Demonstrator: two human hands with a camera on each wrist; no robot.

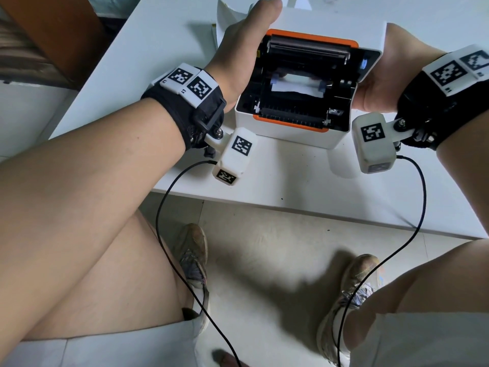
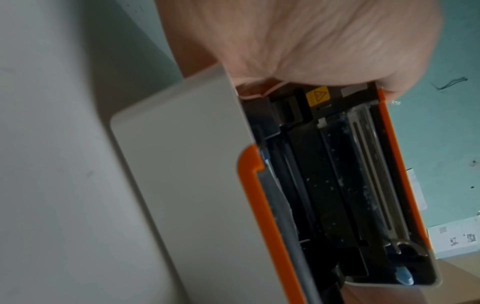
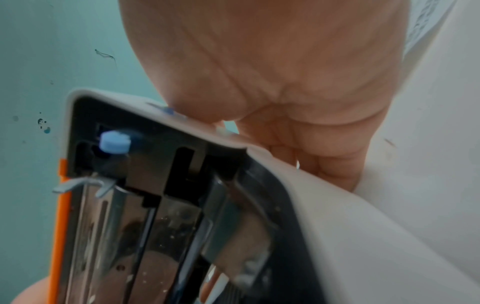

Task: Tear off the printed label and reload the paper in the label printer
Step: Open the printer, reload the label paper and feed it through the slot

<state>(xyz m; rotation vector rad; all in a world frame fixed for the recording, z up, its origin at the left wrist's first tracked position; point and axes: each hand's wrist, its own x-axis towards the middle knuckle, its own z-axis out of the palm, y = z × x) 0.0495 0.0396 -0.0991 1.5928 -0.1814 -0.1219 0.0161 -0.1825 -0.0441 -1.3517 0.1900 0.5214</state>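
Observation:
A white label printer (image 1: 288,140) with orange trim stands on the table, its lid (image 1: 312,39) swung up and back. Inside the black bay lies a strip of white label paper (image 1: 296,87). My left hand (image 1: 238,56) grips the lid's left end, thumb pointing away from me. My right hand (image 1: 381,86) grips the lid's right end beside a small blue knob (image 1: 364,64). The left wrist view looks across the printer's white side (image 2: 187,164) at the underside of the lid (image 2: 400,164). The right wrist view shows the lid's shiny metal bar (image 3: 109,226), the blue knob (image 3: 114,143) and my curled fingers (image 3: 330,164); most fingertips are hidden.
The white table (image 1: 264,186) ends at a near edge just in front of the printer. Loose white paper (image 1: 227,17) lies behind my left hand. A printed label (image 2: 454,240) shows past the lid. Brown furniture (image 1: 53,35) stands at far left. Black cables hang from both wrists.

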